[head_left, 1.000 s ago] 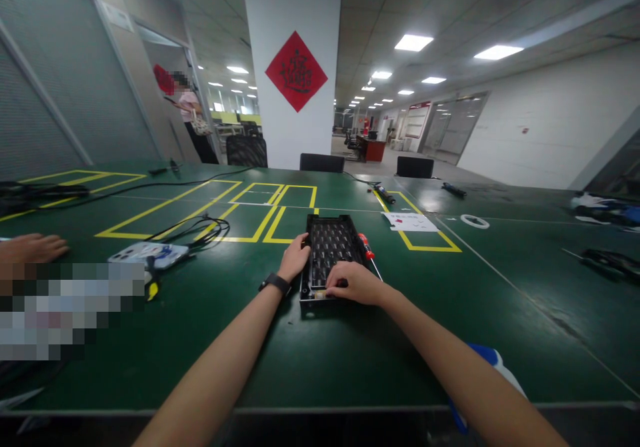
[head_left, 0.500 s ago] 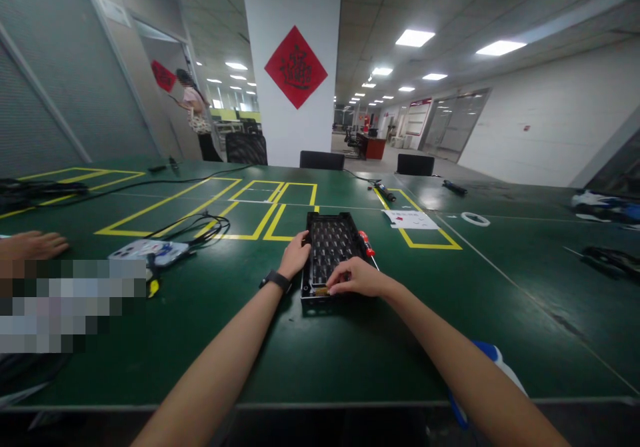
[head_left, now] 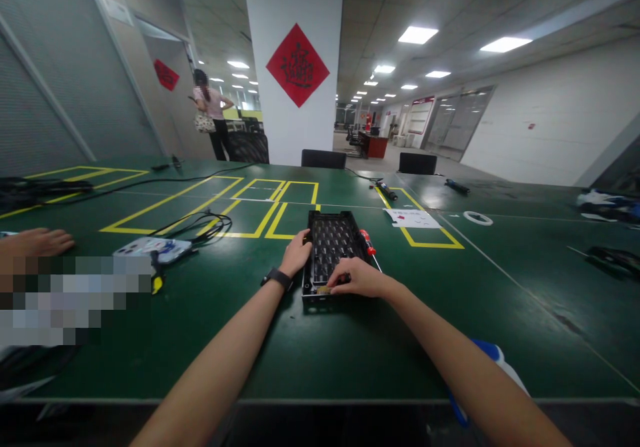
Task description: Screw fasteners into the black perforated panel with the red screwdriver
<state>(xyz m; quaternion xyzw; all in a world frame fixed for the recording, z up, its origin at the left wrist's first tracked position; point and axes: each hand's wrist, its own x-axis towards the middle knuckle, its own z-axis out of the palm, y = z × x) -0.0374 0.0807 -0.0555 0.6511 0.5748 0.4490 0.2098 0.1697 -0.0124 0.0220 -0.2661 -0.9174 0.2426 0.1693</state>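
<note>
A black perforated plastic tray-like panel (head_left: 331, 237) lies on the green table (head_left: 350, 347) in front of me. My left hand (head_left: 296, 254) rests against its left edge, fingers curled on the rim, a black watch on the wrist. My right hand (head_left: 359, 278) sits over the panel's near end, fingertips pinched on a small yellowish part at the near edge. A red-handled screwdriver (head_left: 369, 243) lies along the panel's right side.
Yellow tape rectangles (head_left: 273, 215) mark the table. A phone with cables (head_left: 154, 248) lies left. Another person's hand (head_left: 37, 242) rests far left. A white sheet (head_left: 413, 218), tape ring (head_left: 477, 218) and tools lie beyond. A person stands at the far doorway (head_left: 213, 120).
My right hand has drawn its fingers together on the small part at the panel's near edge. The view shifted slightly; the person in the background walked to the right.
</note>
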